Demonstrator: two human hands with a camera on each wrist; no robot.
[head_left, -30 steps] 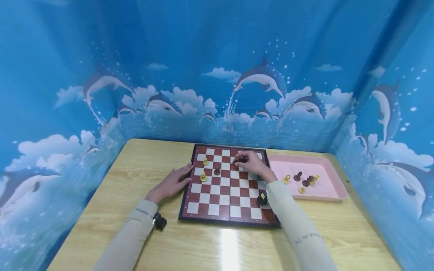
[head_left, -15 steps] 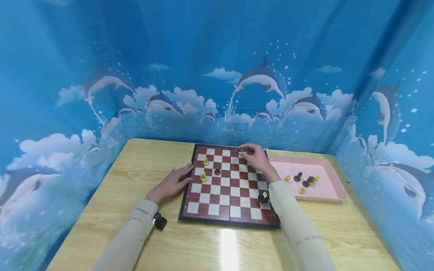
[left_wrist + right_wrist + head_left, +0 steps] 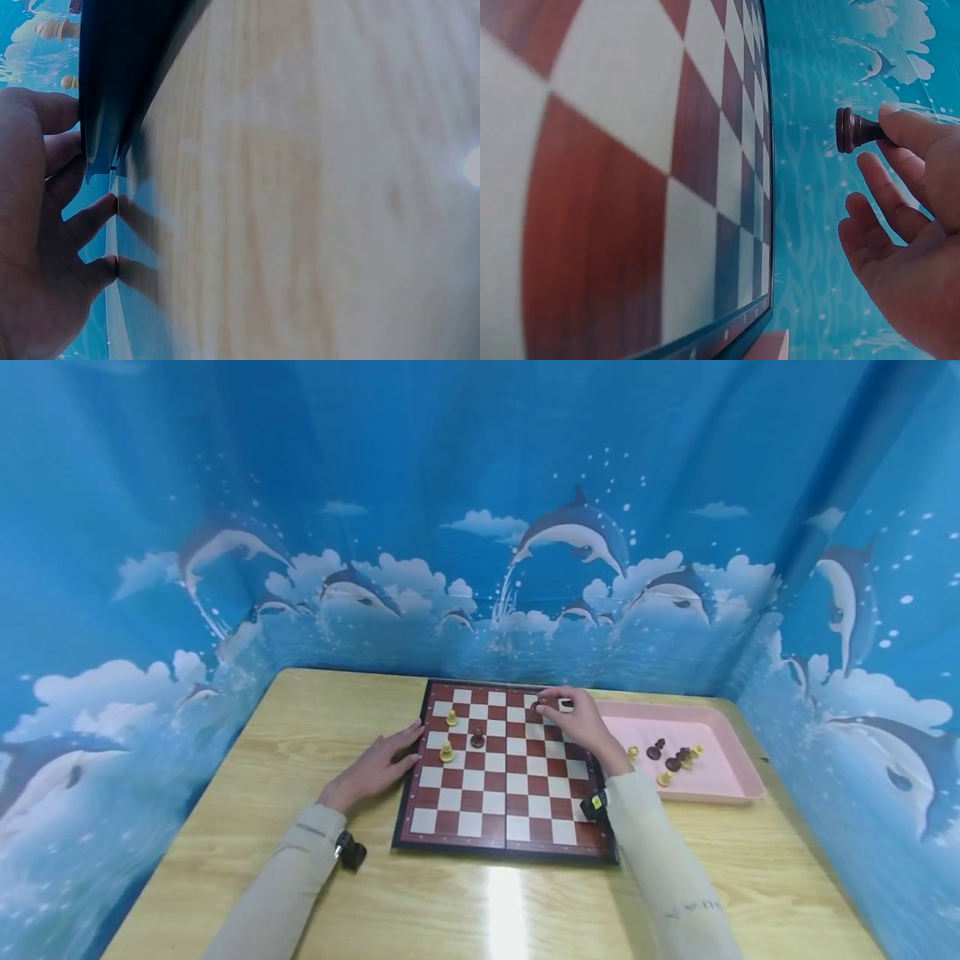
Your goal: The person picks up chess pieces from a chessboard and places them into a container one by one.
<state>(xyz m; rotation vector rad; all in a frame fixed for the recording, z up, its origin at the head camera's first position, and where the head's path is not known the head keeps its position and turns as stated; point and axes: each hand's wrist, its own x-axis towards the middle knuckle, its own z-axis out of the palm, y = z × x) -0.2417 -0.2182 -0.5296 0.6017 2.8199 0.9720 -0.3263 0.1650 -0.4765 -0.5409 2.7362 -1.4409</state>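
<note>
My right hand pinches a dark brown chess piece by its upper part, between thumb and index finger. The piece's base points toward the chessboard and stands apart from it, over the far right part; its top is hidden by the fingers. The other fingers of that hand spread loosely. My left hand touches the board's left edge, and in the left wrist view some fingertips rest on the tabletop beside the dark board rim. Two yellow chess pieces and one dark piece stand on the board's left half.
A pink tray right of the board holds several yellow and dark chess pieces. The wooden table ends at a blue dolphin-print curtain at the back and sides.
My right hand has moved a little to the right along the board's far side, still pinching the dark chess piece. My left hand stays at the board's left edge.
</note>
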